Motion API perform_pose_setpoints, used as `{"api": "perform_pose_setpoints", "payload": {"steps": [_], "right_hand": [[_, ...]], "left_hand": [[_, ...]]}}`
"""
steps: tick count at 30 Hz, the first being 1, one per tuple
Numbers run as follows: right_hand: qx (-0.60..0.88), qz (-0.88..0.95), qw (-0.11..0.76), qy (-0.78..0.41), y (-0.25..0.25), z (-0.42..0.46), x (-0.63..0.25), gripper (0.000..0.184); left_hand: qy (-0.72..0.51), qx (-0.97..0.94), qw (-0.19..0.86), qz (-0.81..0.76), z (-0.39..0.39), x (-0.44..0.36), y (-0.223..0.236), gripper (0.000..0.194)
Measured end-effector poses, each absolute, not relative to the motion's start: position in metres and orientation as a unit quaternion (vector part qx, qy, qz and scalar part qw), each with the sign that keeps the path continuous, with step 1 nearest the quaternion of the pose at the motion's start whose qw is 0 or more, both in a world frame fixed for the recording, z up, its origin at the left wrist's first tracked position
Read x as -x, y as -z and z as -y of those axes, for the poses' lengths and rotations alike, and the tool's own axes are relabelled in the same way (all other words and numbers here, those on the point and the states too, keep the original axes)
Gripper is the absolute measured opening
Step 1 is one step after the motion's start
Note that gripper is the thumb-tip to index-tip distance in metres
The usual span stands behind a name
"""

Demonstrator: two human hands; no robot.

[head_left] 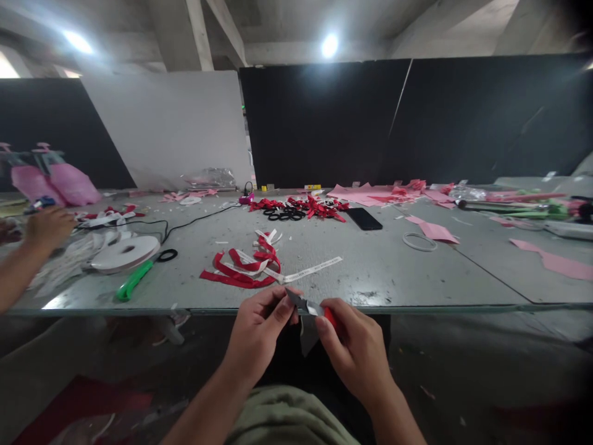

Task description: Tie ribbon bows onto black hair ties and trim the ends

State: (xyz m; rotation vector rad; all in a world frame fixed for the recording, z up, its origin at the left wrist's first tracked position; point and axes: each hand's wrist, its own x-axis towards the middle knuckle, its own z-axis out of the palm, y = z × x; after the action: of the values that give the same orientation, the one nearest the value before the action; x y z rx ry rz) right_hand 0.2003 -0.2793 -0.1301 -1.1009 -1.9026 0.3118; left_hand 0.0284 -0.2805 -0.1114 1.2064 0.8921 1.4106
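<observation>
Red shows at the handle of the small snips (309, 306) that I see pinched in my right hand (353, 351), its fingers closed around them just below the desk's near edge (417, 306). My left hand (260, 330) meets the blade tip, thumb and forefinger closed on it; whether a ribbon end sits between them I cannot tell. On the desk just beyond that edge lies one loose heap of red and white ribbon (245, 267), with one white printed strip (311, 269) trailing right. Bare desk lies to its right, up to a single white ring (419, 241) and one pink paper piece (438, 232). Toward the left edge I count one white ribbon spool (124, 253) and one green-handled tool (134, 280), with another person's hand (46, 226) near them. One black phone (364, 218) lies mid-desk, beside a far pile of red bows (303, 206). Two pink bags (50, 183) sit at the far left corner.
</observation>
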Motion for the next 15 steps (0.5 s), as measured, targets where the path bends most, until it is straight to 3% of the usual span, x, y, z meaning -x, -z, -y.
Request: {"api": "perform_pose_setpoints", "payload": {"steps": [7,15], "right_hand": [[0.468,0.761,0.437,-0.107,0.1360,0.2796,-0.2002,0.022],[0.469,0.759,0.438,-0.109,0.1337,0.2788,-0.1963,0.022]], "left_hand": [[-0.607,-0.388,0.618,-0.316,0.2807,-0.0363,0.1134,0.017],[-0.598,-0.386,0.633,-0.304,0.2790,-0.0355,0.1130,0.015]]}}
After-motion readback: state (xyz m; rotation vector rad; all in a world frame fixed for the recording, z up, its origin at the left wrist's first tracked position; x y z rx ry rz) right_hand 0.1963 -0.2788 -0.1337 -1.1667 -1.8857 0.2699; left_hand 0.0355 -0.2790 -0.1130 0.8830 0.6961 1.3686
